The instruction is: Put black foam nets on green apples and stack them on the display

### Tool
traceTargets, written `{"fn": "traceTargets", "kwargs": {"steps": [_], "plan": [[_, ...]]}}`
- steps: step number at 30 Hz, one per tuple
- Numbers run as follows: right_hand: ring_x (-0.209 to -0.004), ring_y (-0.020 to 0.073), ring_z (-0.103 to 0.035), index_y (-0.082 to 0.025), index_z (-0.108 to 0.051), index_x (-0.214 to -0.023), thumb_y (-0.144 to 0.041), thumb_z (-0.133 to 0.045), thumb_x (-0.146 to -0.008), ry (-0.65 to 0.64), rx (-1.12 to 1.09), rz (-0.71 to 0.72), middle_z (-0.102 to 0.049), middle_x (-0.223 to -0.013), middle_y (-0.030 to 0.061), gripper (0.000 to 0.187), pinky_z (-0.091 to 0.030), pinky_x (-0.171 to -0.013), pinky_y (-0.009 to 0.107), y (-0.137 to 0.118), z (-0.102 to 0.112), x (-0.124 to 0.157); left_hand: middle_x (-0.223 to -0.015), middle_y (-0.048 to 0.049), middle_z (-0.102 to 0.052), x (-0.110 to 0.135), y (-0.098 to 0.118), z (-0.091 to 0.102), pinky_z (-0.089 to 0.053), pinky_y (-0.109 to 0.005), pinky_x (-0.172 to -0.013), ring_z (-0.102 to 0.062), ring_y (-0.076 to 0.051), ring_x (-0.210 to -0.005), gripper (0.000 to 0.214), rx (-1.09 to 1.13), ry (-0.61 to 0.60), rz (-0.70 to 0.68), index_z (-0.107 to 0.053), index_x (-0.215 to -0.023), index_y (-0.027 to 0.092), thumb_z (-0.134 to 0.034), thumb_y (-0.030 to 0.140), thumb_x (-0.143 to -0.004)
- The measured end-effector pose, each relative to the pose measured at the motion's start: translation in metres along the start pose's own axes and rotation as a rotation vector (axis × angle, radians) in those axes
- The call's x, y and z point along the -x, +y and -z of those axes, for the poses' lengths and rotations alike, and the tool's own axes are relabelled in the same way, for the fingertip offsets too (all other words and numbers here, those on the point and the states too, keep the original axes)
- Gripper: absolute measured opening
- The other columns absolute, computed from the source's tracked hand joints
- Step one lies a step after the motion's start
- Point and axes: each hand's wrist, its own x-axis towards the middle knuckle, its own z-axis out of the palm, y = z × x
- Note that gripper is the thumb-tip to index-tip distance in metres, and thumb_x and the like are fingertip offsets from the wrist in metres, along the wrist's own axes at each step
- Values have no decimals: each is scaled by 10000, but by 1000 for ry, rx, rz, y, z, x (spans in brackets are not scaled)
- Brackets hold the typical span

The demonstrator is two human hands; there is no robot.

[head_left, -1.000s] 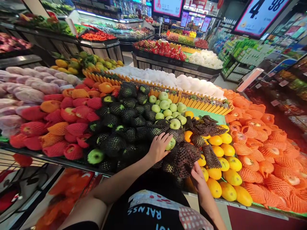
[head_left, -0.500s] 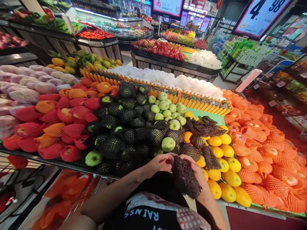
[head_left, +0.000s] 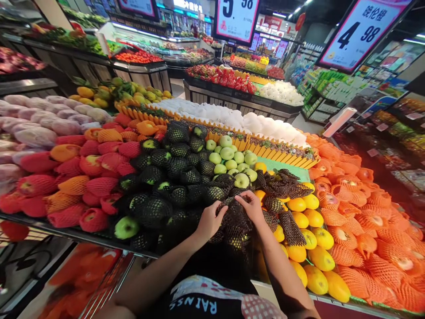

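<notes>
Both my hands are on one dark foam net sleeve point(head_left: 234, 215) at the front of a fruit stand. My left hand point(head_left: 209, 219) grips its left side with bent fingers. My right hand point(head_left: 250, 205) pinches its upper edge. The sleeve covers a green apple, which barely shows through the mesh. Around it lie green apples in black net sleeves point(head_left: 172, 177), bare green apples point(head_left: 229, 157) and a heap of empty dark sleeves point(head_left: 282, 184).
Bare yellow-orange fruit point(head_left: 310, 239) lies just right of my hands, with fruit in orange nets point(head_left: 365, 217) beyond. Fruit in red and orange nets point(head_left: 86, 168) fills the left. A yellow divider fence point(head_left: 272, 153) runs behind. Price signs point(head_left: 360, 31) hang overhead.
Half a second ago I held the empty dark sleeve near my body. Both hands have moved forward onto the stand, and the sleeve is over the green apple that lay bare.
</notes>
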Motion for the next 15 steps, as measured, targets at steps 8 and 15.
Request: {"fn": "traceTargets", "kwargs": {"steps": [8, 15], "plan": [[-670, 212, -509, -227, -467, -872, -516, -467, -947, -10, 217, 55, -552, -773, 27, 298, -354, -678, 319, -5, -12, 14, -942, -109, -743, -3, -1, -1, -486, -306, -707, -731, -250, -849, 220, -444, 1, 44, -603, -1078, 167, -408, 255, -1025], [-808, 201, -498, -226, -474, -887, -532, -478, -984, 174, -14, 12, -512, -842, 28, 321, -426, -803, 326, 3, -18, 49, -1075, -109, -721, 12, -9, -11, -550, -361, -862, -707, -237, -986, 317, -312, 16, -118, -653, -1122, 161, -355, 204, -1022]]}}
